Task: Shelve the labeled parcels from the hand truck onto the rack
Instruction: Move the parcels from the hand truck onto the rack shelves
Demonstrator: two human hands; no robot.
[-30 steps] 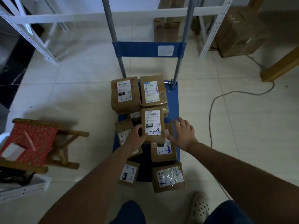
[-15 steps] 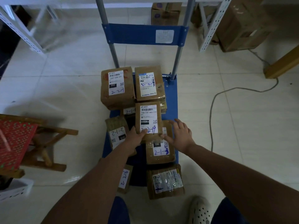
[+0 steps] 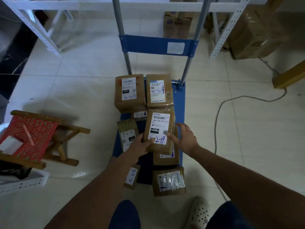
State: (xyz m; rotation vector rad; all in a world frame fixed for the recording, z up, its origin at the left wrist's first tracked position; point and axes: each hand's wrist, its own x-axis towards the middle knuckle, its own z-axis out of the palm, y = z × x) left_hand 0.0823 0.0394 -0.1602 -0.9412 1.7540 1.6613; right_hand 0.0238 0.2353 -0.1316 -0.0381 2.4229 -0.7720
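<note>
Several brown parcels with white labels lie on the blue hand truck [image 3: 179,113]. The middle one, the parcel marked 2-2-19 [image 3: 159,129], rests on top of others. My left hand [image 3: 140,144] grips its near left corner, thumb on the label. My right hand [image 3: 184,138] is at its right edge, fingers spread, index finger touching the label. Behind it lie the parcel marked 2-2-1 [image 3: 129,92] and another labeled parcel [image 3: 158,90]. Near my feet lie a taped parcel [image 3: 169,180] and a small parcel [image 3: 132,176]. The white rack [image 3: 39,30] stands beyond.
A wooden stool with a red woven seat [image 3: 31,138] stands at the left, holding a pen and a white pad. A grey cable [image 3: 219,109] runs over the tiles at the right. Cardboard boxes [image 3: 254,32] sit under the rack at the back right.
My left hand has closed more firmly on the 2-2-19 parcel's corner, and my right hand has moved in until its index finger touches the label. The view shifted slightly.
</note>
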